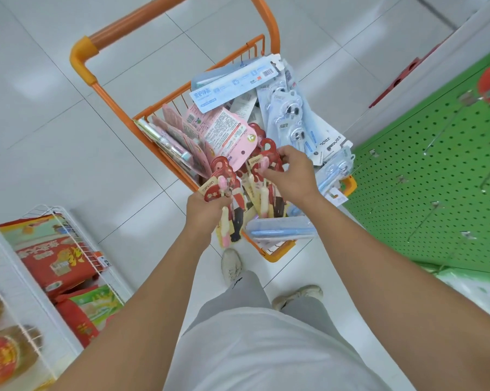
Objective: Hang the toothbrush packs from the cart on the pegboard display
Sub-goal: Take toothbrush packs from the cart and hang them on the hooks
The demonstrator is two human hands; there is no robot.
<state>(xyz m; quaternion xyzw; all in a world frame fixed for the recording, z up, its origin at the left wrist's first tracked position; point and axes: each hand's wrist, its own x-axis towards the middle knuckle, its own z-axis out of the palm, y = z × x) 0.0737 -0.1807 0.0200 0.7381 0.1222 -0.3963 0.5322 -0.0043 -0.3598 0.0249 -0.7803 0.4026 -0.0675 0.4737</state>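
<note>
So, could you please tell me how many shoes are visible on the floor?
2: one shoe sits just below the orange cart, nearer the left hand; the other shoe lies further right, beside the grey trouser leg.

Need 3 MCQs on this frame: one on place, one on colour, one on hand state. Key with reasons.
1. Where is the pegboard relative to the cart?
A. on the person's right
B. on the person's left
C. behind the cart's handle

2. What colour is the cart's frame?
A. blue
B. orange
C. white

3. What is the left hand doing?
A. hanging open at the person's side
B. pushing the cart's handle
C. gripping a red character toothbrush pack

Key: 1 A, the green pegboard fills the right of the view, beside the cart. 2 B, the wire rim and handle are orange. 3 C, its fingers curl round the pack at the cart's near edge, while the right hand pinches another red pack in the cart.
</note>
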